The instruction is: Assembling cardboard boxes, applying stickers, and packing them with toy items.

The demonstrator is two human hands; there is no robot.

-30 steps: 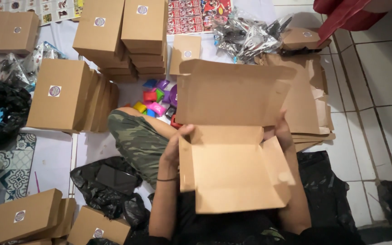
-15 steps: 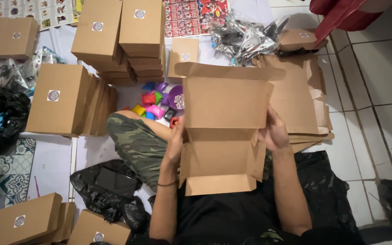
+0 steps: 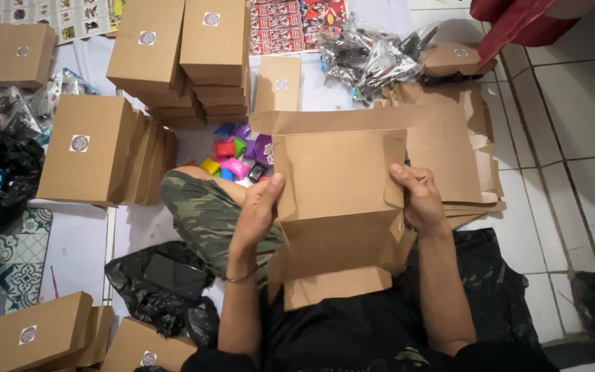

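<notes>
Your left hand and right hand grip the brown cardboard box between them, fingers clamped on its side edges. Coloured packets lie just beyond your left fingertips.

Left: stacked boxes and a black bag crowd the floor.
Ahead: coloured packets, box stacks.
Right: flat cardboard, then open tiles.
</notes>
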